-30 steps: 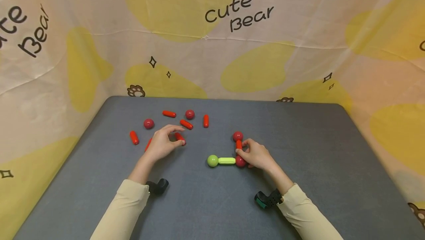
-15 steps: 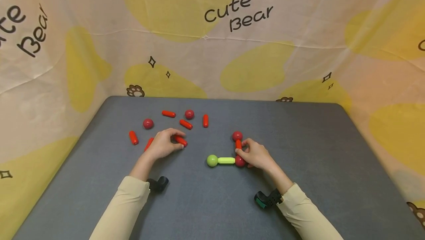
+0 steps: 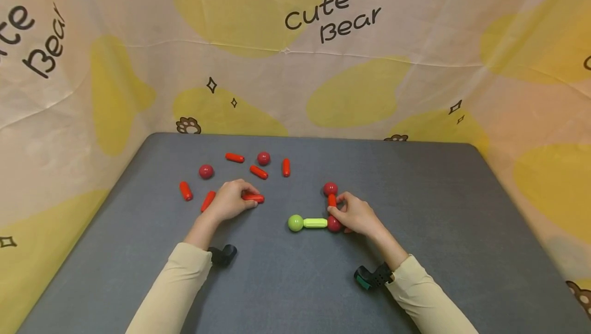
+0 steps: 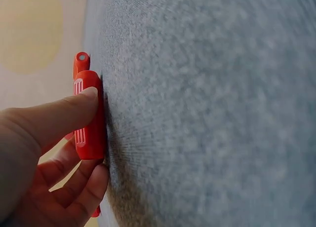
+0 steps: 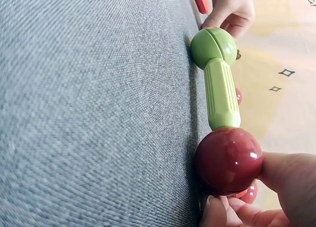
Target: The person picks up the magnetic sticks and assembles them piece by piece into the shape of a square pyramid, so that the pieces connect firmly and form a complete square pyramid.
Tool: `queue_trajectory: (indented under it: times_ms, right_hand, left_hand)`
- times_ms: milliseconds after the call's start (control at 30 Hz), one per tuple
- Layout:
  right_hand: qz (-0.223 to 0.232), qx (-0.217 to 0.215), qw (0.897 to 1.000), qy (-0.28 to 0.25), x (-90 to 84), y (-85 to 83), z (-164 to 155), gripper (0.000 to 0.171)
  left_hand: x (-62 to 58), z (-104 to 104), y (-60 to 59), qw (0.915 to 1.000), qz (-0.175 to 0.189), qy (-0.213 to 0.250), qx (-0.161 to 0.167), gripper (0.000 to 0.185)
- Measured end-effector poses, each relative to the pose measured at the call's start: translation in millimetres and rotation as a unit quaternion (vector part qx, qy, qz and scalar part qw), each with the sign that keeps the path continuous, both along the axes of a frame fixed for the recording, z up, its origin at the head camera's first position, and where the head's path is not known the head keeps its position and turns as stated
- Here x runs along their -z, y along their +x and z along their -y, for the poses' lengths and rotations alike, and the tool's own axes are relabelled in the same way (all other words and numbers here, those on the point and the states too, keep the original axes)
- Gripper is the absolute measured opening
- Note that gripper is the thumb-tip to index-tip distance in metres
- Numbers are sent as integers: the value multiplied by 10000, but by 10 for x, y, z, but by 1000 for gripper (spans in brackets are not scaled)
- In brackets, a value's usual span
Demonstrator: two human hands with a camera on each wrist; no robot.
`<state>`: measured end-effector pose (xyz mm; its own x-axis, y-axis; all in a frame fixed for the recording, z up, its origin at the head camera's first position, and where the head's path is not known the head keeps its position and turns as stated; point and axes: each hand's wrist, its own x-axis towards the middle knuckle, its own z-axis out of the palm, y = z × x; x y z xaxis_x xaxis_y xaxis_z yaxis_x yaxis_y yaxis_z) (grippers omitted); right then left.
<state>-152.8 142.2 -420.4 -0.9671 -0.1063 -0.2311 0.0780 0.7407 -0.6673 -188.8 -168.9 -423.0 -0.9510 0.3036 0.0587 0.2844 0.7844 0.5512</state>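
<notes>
My left hand (image 3: 228,200) pinches a red magnetic rod (image 4: 90,138) between thumb and fingers, close against the table; the thumb presses its ribbed side in the left wrist view. To the right lies a joined L-shape. It has a green ball (image 3: 296,223), a green rod (image 3: 315,223), a dark red corner ball (image 5: 228,160), a red rod (image 3: 332,200) leading away from me, and a red ball (image 3: 330,189) at its far end. My right hand (image 3: 361,215) holds this shape where the red rod meets the corner ball, its fingers partly hidden behind that ball.
Around my left hand lie several loose red rods, one (image 3: 186,191) at the far left and another (image 3: 208,201) beside the wrist. Two loose red balls, one left (image 3: 206,171) and one farther back (image 3: 263,158), rest on the grey table (image 3: 415,185). A printed cloth (image 3: 258,31) stands behind.
My left fingers have closed on the red rod, which has turned from slanting to nearly level crosswise and shifted slightly right. My right hand and the L-shape have stayed put.
</notes>
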Motion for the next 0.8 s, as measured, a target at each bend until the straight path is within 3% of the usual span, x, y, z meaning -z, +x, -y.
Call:
queue_trajectory:
  times_ms: [267, 567, 800]
  right_hand:
    - [24, 16, 10000, -6, 7, -3, -6, 34]
    - [61, 38, 9999, -83, -13, 5, 3, 34]
    - [-1, 20, 10000, -70, -8, 1, 10, 34]
  left_hand:
    - [-35, -121, -27, 9996, 143, 229, -9, 19]
    - [-183, -399, -93, 9986, 344, 384, 115, 19]
    - [-202, -627, -168, 9981, 330, 405, 323, 19]
